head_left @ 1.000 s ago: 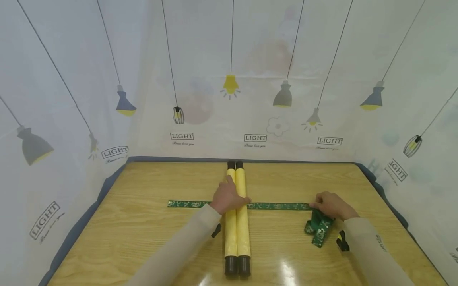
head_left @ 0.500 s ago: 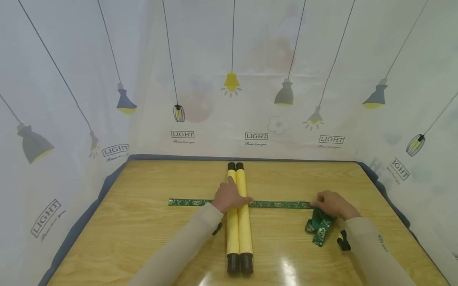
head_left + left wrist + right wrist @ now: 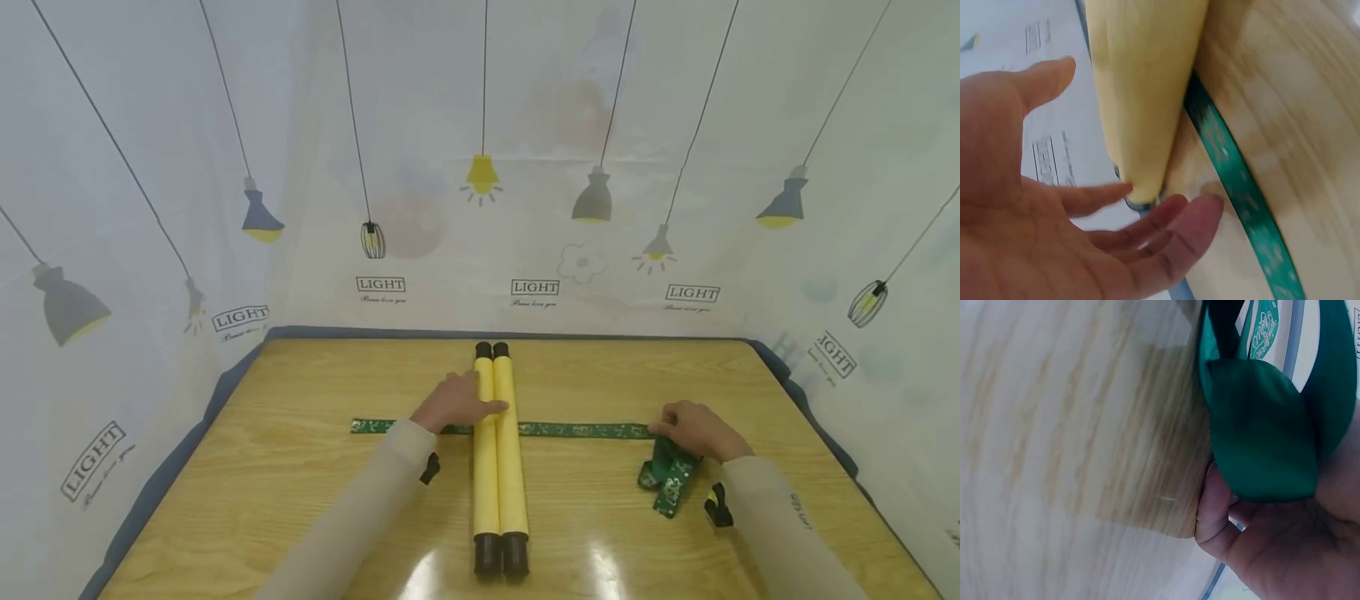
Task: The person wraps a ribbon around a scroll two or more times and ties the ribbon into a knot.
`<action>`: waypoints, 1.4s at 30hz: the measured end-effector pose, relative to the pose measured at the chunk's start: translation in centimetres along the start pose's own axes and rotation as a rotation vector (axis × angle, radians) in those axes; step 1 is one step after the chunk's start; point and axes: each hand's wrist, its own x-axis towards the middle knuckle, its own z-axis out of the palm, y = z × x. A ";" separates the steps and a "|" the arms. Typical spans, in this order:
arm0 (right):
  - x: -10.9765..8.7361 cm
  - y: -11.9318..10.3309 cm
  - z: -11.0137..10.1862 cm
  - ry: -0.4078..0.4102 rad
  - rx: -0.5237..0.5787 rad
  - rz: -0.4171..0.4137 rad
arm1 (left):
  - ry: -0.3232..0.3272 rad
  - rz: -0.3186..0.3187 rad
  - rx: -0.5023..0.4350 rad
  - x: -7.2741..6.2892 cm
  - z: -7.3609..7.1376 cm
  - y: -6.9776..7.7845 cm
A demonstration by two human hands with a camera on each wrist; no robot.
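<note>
Two yellow rolls (image 3: 498,483) with dark end caps lie side by side on the table, pointing away from me. Beneath them a green ribbon (image 3: 585,430) with a pale pattern runs crosswise, its left end lying flat. My left hand (image 3: 453,402) is at the left side of the rolls, thumb over them in the head view. The left wrist view shows its fingers (image 3: 1179,244) spread and loosely bent, with a roll (image 3: 1147,94) beyond. My right hand (image 3: 693,429) pinches the ribbon on the right, and the ribbon's loose folds (image 3: 1266,431) hang below the fingers.
The wooden table (image 3: 300,517) ends at a blue-grey edge strip (image 3: 225,383). Behind and beside it stands a white backdrop (image 3: 450,100) printed with lamps. Black straps (image 3: 718,507) show at both wrists.
My left hand has loosened from the rolls and shifted left, its thumb drawn back from their right side. The right hand stays at the ribbon.
</note>
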 end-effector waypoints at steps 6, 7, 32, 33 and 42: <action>0.0 0.2 -0.1 0.010 -0.002 -0.002 | -0.031 0.046 -0.092 -0.5 -0.9 -2.7; 0.1 0.2 -0.1 0.011 0.003 0.000 | -0.033 0.061 -0.089 -0.7 -1.1 -3.2; 0.1 0.3 0.4 -0.010 0.005 0.030 | 0.029 0.120 0.062 -4.0 -3.4 -11.8; 0.1 0.4 0.4 -0.011 0.008 0.030 | 0.021 0.116 0.048 -4.0 -3.3 -11.9; 0.1 1.1 0.0 0.017 0.006 -0.060 | -0.014 0.150 -0.157 -4.4 -3.2 -13.5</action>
